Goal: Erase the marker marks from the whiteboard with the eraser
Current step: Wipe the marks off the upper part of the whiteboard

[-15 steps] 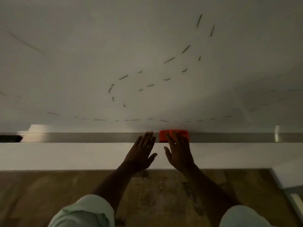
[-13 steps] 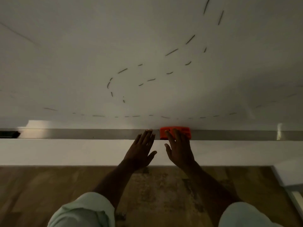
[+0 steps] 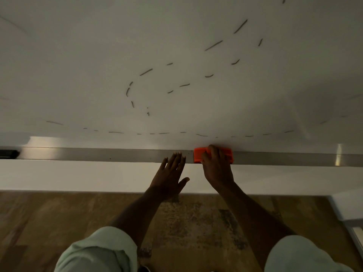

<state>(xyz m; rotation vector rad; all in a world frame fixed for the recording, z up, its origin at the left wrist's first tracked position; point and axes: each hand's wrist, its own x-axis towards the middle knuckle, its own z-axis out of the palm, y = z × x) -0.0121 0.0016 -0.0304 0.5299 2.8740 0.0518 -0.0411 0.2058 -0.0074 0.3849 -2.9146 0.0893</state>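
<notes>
A white whiteboard (image 3: 82, 55) fills the upper view, covered with several short dark marker dashes (image 3: 146, 72) in curved rows. An orange eraser (image 3: 198, 155) lies on the metal tray (image 3: 98, 154) along the board's lower edge. My right hand (image 3: 216, 167) lies over the eraser with its fingers curled across the top, closing on it. My left hand (image 3: 169, 173) is flat and spread just left of the eraser, fingertips at the tray, holding nothing.
A dark object (image 3: 7, 153), perhaps a marker, rests at the tray's far left end. A white ledge (image 3: 78, 174) runs below the tray. Beneath it lies a brown wooden floor (image 3: 39, 222). A white fixture (image 3: 351, 209) stands at the right edge.
My right hand has moved forward onto the eraser and curled its fingers over it. My left hand moved forward slightly. The view has shifted closer to the board.
</notes>
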